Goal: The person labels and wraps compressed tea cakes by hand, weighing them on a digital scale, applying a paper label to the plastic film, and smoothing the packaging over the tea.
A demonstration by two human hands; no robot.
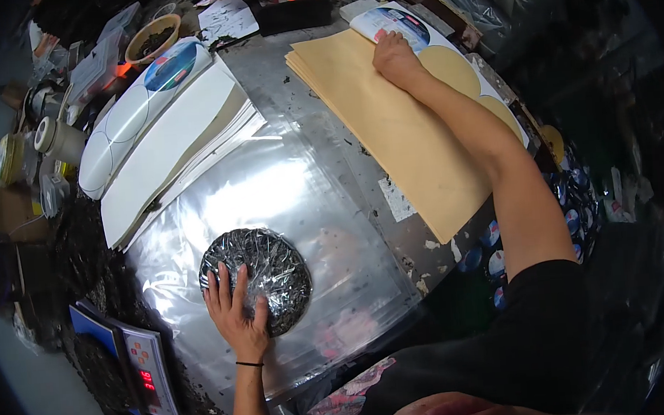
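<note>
My left hand (pixel 236 314) lies with spread fingers on a round pressed tea cake (pixel 281 270) under clear plastic film. The cake rests on a stack of clear plastic sheets (pixel 334 231). My right arm reaches to the upper right, where my right hand (pixel 399 56) is at the edge of a printed label sheet (pixel 417 28) with round labels, some peeled away. Its fingers are curled, and whether they grip the sheet cannot be told. Below that hand lies a stack of brown kraft paper (pixel 384 127).
At the left are a curled sheet of round labels (pixel 129 115), white paper sheets (pixel 169 147) and a digital scale (pixel 149 368) with a lit display. Loose dark leaves surround the scale. A bowl of leaves (pixel 153 40), plastic boxes and jars stand at the upper left.
</note>
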